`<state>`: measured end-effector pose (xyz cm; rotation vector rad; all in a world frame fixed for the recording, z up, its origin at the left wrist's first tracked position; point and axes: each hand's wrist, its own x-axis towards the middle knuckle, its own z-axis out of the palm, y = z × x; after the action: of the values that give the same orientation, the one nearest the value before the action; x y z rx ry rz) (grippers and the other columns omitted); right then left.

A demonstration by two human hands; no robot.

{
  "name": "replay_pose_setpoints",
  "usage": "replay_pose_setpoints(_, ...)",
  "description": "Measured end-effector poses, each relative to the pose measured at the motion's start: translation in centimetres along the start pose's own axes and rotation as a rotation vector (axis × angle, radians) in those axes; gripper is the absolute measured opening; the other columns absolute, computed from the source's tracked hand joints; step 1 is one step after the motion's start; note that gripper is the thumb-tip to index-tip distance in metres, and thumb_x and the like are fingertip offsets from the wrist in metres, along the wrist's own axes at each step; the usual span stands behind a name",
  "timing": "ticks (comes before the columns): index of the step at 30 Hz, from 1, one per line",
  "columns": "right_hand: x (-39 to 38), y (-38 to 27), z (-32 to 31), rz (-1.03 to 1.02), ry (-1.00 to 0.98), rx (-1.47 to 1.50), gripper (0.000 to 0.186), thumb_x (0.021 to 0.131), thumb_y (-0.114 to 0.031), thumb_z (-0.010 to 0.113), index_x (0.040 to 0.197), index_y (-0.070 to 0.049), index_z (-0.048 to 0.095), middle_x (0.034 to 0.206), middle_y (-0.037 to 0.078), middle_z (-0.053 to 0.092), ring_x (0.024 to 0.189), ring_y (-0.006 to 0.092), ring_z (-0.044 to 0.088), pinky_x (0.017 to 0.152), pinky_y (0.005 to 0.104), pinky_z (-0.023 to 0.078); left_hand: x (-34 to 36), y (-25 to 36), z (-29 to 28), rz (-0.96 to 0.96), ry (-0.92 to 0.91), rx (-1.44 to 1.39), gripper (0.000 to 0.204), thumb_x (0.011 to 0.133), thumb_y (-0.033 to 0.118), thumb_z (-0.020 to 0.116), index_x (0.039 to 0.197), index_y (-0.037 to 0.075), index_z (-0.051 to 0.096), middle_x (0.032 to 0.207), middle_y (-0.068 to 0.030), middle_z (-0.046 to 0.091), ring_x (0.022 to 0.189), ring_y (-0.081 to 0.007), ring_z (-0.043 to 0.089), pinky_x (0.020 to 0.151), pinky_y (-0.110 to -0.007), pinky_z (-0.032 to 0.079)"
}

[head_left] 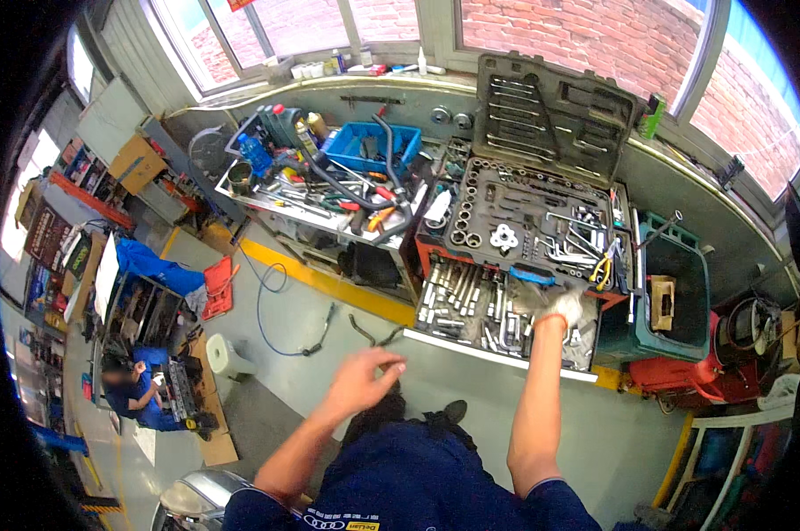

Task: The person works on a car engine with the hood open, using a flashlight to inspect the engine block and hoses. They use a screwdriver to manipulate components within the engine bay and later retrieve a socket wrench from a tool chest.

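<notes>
My right hand, in a pale glove with an orange cuff, reaches over the open drawer. Its fingers are blurred, so what it may hold cannot be made out. Under and around it lie several metal sockets and extension bars. Just beyond, on top of the cabinet, an open socket set case holds sockets, hex keys and a white star-shaped part. Yellow-handled pliers rest at its right front corner. My bare left hand hangs in the air left of the drawer, open, with nothing in it.
To the left, a bench carries loose hand tools, black hoses and a blue crate. A green bin stands right of the cabinet, beside a red machine. Another person sits far left near a white stool.
</notes>
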<state>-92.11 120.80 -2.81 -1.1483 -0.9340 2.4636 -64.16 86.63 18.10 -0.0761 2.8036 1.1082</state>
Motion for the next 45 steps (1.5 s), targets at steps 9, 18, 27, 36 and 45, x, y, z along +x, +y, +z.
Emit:
replay_pose_setpoints(9, -3.2, -8.8, 10.4, -0.109, -0.049, -0.033, 0.052, 0.107, -0.044, 0.053, 0.136, -0.001, 0.061, 0.121, 0.016, 0.067, 0.11, 0.0325, 0.063, 0.093, 0.0485, 0.055, 1.0, 25.1, -11.4, 1.182, 0.165, 0.168, 0.023, 0.084, 0.02, 0.079, 0.106, 0.014, 0.078, 0.078, -0.0002, 0.062, 0.062, -0.0167, 0.061, 0.05, -0.032, 0.045)
replay_pose_setpoints(18, -5.0, 3.1, -10.1, 0.145, -0.284, -0.081, 0.067, 0.109, -0.041, 0.044, 0.166, -0.01, 0.029, 0.167, 0.021, 0.035, 0.138, 0.0429, 0.048, 0.114, 0.0549, 0.045, 0.5, 28.1, -12.1, 1.295, 0.318, 0.256, 0.019, 0.086, 0.013, 0.073, 0.103, 0.012, 0.079, 0.074, -0.0028, 0.066, 0.057, -0.0168, 0.062, 0.05, -0.031, 0.046)
replay_pose_setpoints(27, -5.3, 2.0, -20.4, 0.116, -0.066, -0.087, 0.05, 0.108, -0.037, 0.05, 0.148, -0.007, 0.052, 0.134, 0.013, 0.061, 0.105, 0.0287, 0.06, 0.089, 0.0467, 0.052, 3.3, 29.8, -9.7, 1.394, 0.277, 0.123, 0.019, 0.087, 0.006, 0.068, 0.101, 0.01, 0.08, 0.071, -0.0054, 0.07, 0.053, -0.017, 0.063, 0.051, -0.03, 0.047)
replay_pose_setpoints(36, -1.1, 4.7, -29.4, 0.197, -0.114, -0.602, 0.047, 0.103, -0.038, 0.058, 0.132, -0.001, 0.064, 0.117, 0.017, 0.072, 0.097, 0.036, 0.071, 0.085, 0.052, 0.06, 9.5, 18.9, 1.0, 0.745, -0.095, -0.339, 0.042, 0.088, -0.01, 0.056, 0.12, 0.005, 0.077, 0.078, -0.0088, 0.077, 0.063, -0.0159, 0.072, 0.06, -0.029, 0.055)
replay_pose_setpoints(45, -4.0, 10.6, -19.8, 0.564, -0.123, -0.471, 0.041, 0.106, -0.028, 0.048, 0.128, 0.006, 0.057, 0.119, 0.026, 0.065, 0.101, 0.0417, 0.069, 0.089, 0.0592, 0.06, 7.8, -3.5, 5.4, -0.145, -0.165, -0.415, 0.031, 0.103, 0.01, 0.058, 0.132, 0.002, 0.067, 0.091, -0.0059, 0.078, 0.07, -0.0099, 0.066, 0.066, -0.028, 0.054)
